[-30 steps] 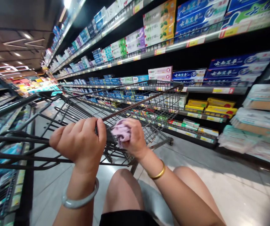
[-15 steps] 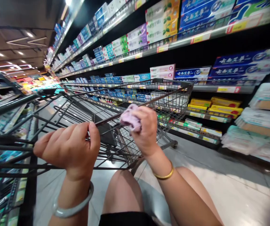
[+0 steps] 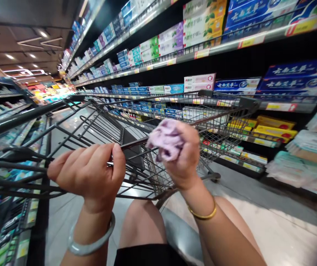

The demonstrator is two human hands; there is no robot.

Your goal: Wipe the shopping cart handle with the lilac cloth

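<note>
A dark metal shopping cart [image 3: 175, 188] stretches across the view in front of my knees, its wire basket tilted in the picture. My left hand [image 3: 90, 173] is closed around the cart's upper side rail, left of centre. Bunched up in my right hand [image 3: 187, 159] is a crumpled light purple cloth [image 3: 166, 138]. That hand is over the same rail farther right; whether the cloth presses on the metal there I cannot tell. The cart's push handle [image 3: 22, 114] runs along the left side.
Shelves of boxed toothpaste [image 3: 240, 85] line the right side, with price tags along their edges. Clear packaged goods [image 3: 313, 147] hang at the far right. Another stocked shelf [image 3: 22, 236] stands at the left. Tiled floor [image 3: 258, 218] lies beneath.
My right hand has moved right along the rail with the cloth, which now shows more of its folds. My left hand keeps its hold on the rail. The view has shifted slightly.
</note>
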